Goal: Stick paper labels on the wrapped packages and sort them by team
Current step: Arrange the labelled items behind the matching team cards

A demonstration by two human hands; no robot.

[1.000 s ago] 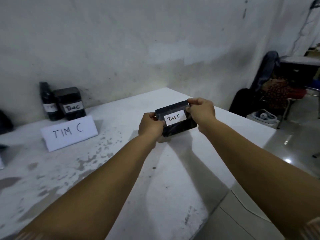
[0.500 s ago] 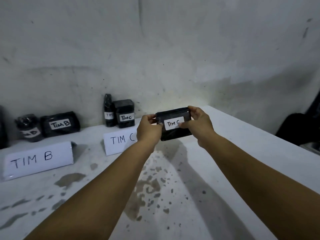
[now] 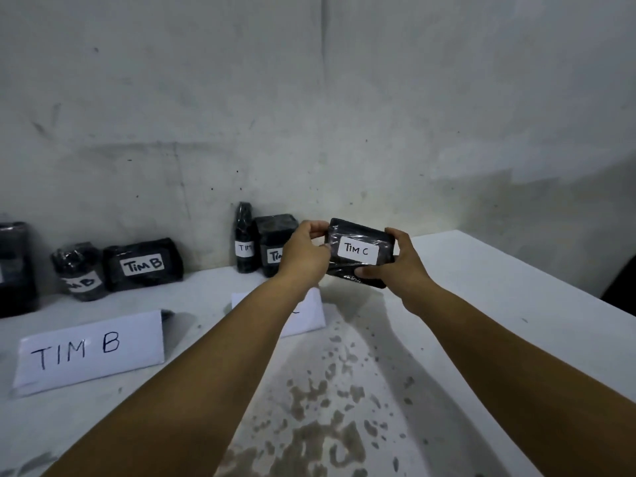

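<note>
A black wrapped package [image 3: 359, 254] is held up in the air over the far part of the desk [image 3: 499, 321], close to the wall, its long side roughly level and tipped a little down to the right. On its face sits a white paper label [image 3: 358, 251] reading "TIM C". The left hand [image 3: 304, 251] pinches the package's left end, thumb and fingertips curled round the upper corner. The right hand [image 3: 395, 266] takes the right end, fingers wrapped over the top edge and thumb pressed along the lower front. So each grip is closed on the package, and it touches nothing else.

Just behind the left hand, against the wall, stand two more black parcels: a slim bottle-shaped package [image 3: 245, 237] and a squat block package [image 3: 273, 244], both with small white labels partly hidden by the hand. In front of them, under the left forearm, a folded white card [image 3: 309, 313] stands on the desk, its writing mostly covered.

Further left, a flat package marked "TIM B" [image 3: 142, 265] leans by the wall beside a round wrapped package [image 3: 79, 271] with a partly readable label. A larger card sign reading "TIM B" [image 3: 91, 349] stands before them. At the far left edge is another dark wrapped bundle [image 3: 15, 266]. The desk surface is white, with dark worn patches [image 3: 309, 425] near the front.
</note>
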